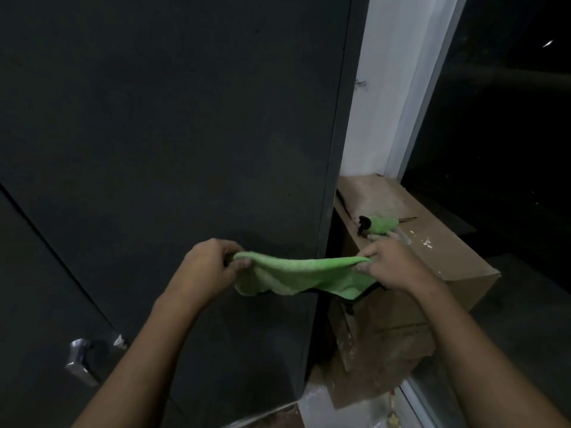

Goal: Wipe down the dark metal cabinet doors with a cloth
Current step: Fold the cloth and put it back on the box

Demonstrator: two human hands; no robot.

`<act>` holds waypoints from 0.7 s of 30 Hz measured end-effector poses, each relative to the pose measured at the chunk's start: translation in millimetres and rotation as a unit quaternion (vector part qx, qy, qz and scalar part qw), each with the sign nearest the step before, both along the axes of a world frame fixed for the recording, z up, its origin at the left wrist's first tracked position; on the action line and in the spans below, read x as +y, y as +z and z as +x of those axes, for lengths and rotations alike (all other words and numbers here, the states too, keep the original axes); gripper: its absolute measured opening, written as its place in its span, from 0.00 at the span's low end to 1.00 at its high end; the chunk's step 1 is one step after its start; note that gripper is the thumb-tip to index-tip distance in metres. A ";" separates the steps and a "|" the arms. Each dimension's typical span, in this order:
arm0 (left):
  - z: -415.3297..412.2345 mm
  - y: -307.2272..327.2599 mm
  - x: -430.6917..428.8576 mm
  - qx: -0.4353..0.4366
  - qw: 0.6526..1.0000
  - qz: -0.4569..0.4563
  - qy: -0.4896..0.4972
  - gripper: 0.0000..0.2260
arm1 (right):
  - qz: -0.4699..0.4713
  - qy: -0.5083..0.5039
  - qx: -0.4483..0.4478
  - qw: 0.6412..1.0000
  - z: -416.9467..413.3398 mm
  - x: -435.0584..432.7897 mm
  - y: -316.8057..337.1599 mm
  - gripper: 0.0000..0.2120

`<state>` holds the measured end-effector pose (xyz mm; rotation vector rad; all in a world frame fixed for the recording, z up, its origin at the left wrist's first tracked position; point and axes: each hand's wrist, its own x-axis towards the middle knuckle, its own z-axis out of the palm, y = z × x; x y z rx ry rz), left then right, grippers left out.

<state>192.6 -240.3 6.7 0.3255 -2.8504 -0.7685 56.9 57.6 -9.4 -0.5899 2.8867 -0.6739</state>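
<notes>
The left hand point(206, 263) and right hand point(390, 264) each pinched one end of the cloth point(296, 276), stretched in front of the door point(173, 143) near its right edge; wiping seemed not yet begun; next, press it flat on the door.

Nothing legible shows anywhere — the dark cabinet door point(173, 143), the green cloth point(296, 274) and the cardboard box point(432, 254) carry no readable words, labels, brands or numbers.
</notes>
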 end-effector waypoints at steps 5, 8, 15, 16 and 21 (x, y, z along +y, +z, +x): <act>-21.2 8.8 22.8 0.004 0.996 -0.067 0.060 0.13 | -0.113 -0.028 -0.013 0.993 -16.6 9.6 20.3 0.11; -33.1 10.0 48.6 0.058 0.996 -0.047 0.057 0.15 | -0.167 -0.082 -0.014 0.983 -28.6 13.0 21.6 0.19; -81.3 6.6 114.4 0.089 0.990 0.099 0.043 0.10 | -0.194 -0.066 -0.008 0.979 -41.7 14.7 20.1 0.23; -88.9 6.4 123.2 0.095 0.987 0.121 0.038 0.10 | -0.203 -0.051 -0.006 0.978 -42.4 16.4 19.9 0.22; -116.9 11.2 164.4 0.096 0.982 0.155 -0.042 0.08 | -0.278 -0.009 -0.023 0.960 -45.0 23.0 21.7 0.22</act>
